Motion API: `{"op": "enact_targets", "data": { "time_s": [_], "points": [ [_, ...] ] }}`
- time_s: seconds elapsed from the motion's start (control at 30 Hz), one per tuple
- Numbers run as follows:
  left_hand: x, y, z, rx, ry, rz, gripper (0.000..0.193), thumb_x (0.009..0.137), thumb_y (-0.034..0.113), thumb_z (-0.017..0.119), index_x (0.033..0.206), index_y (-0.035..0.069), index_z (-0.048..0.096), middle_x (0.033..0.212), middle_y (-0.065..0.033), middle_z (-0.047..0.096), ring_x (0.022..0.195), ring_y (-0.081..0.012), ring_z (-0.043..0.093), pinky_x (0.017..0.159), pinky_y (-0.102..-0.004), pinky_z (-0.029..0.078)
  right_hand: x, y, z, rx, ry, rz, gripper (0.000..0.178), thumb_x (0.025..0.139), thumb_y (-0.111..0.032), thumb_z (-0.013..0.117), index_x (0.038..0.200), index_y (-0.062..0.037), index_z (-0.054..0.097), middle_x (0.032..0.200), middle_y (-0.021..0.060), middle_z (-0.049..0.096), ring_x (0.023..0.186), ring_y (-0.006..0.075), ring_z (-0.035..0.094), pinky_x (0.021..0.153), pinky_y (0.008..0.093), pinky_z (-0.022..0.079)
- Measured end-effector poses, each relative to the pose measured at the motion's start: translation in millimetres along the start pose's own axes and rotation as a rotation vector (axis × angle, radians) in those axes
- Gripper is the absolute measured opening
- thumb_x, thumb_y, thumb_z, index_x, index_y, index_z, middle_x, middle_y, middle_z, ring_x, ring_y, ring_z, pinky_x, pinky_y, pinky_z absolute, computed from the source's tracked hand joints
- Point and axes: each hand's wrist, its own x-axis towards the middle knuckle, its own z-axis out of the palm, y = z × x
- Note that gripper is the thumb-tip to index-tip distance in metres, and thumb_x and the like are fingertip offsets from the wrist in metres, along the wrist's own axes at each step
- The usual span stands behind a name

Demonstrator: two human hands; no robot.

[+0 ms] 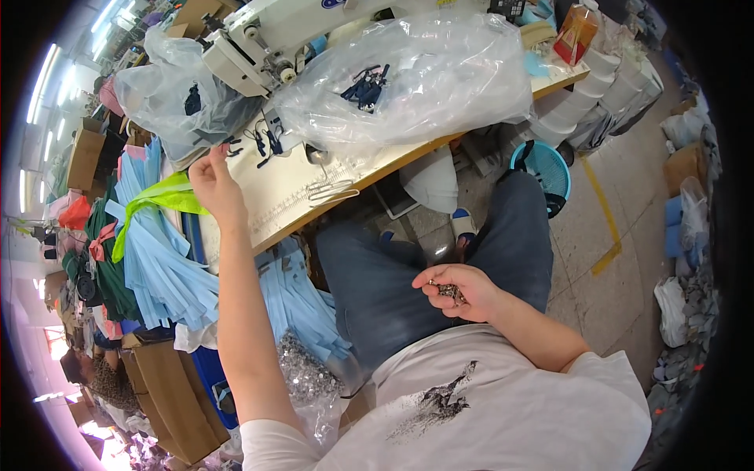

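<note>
Holding left hand (216, 187) outstretched, right hand (463, 293) cupped.

white short-sleeved T-shirt (514, 408) | black print (441, 400) | blue-grey trousers (381, 286) | blue-and-white footwear (463, 213)

I'm at a pale table (275, 182) with a brown edge, long lights (43, 82) glowing over on my left plus a pinkish wall (22, 314), and to my right there's grey floor (577, 306) with a bent yellow line (602, 204).

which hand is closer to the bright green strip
Left. The left hand is right beside the right end of the bright green strip; the right hand, cupping small metal pieces, is far to its right.
</note>
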Motion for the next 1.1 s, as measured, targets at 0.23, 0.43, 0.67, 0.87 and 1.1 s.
{"op": "enact_targets", "data": {
  "time_s": [0.23, 0.43, 0.67, 0.87, 1.1],
  "points": [
    [-8, 9, 0, 0.192, -0.134, -0.082, 0.024, 0.091, 0.021, 0.069, 0.086, 0.001, 0.056, 0.071, -0.0017, 0.059, 0.062, -0.0066, 0.053, 0.056, -0.0194, 0.042, 2, 4, -9, -0.135, 0.024, -0.027, 0.02, 0.098, -0.013, 0.05, 0.11, 0.0, 0.059, 0.079, 0.0003, 0.049, 0.059, 0.0057, 0.042, 0.042, 0.0188, 0.026],
    [-9, 10, 9, 0.17, -0.071, 0.117, 0.023, 0.096, 0.021, 0.061, 0.086, 0.001, 0.053, 0.081, -0.0059, 0.064, 0.075, -0.0092, 0.055, 0.072, -0.023, 0.044, 0, 2, -7, -0.13, 0.049, -0.058, 0.022, 0.099, -0.018, 0.052, 0.107, -0.0001, 0.061, 0.079, -0.0004, 0.05, 0.058, 0.0052, 0.042, 0.044, 0.0181, 0.028],
    [-9, 62, 5, -0.004, 0.022, 0.223, 0.019, 0.098, 0.017, 0.057, 0.088, 0.002, 0.05, 0.081, -0.0081, 0.066, 0.082, -0.0123, 0.059, 0.077, -0.0265, 0.046, -1, 9, -16, -0.083, -0.039, -0.064, 0.026, 0.099, -0.019, 0.053, 0.113, 0.0024, 0.06, 0.08, -0.0008, 0.051, 0.059, 0.0039, 0.042, 0.045, 0.0182, 0.027],
    [-82, 138, 6, -0.426, -0.236, -0.217, 0.015, 0.097, 0.015, 0.056, 0.098, 0.0, 0.056, 0.089, -0.0088, 0.061, 0.075, -0.0143, 0.055, 0.068, -0.0303, 0.047, -9, -6, -12, -0.026, -0.026, -0.109, 0.023, 0.096, -0.011, 0.056, 0.114, 0.0028, 0.06, 0.086, 0.0024, 0.055, 0.059, 0.0037, 0.043, 0.044, 0.0174, 0.027],
    [-232, 141, 22, -0.532, -0.444, -0.65, 0.025, 0.092, 0.001, 0.06, 0.117, -0.002, 0.059, 0.097, -0.0141, 0.064, 0.071, -0.0139, 0.059, 0.063, -0.0239, 0.049, -10, -3, -12, 0.006, -0.035, -0.202, 0.023, 0.096, -0.014, 0.056, 0.112, 0.0015, 0.062, 0.091, 0.0069, 0.058, 0.056, 0.004, 0.042, 0.039, 0.0155, 0.027]
  ]
}}
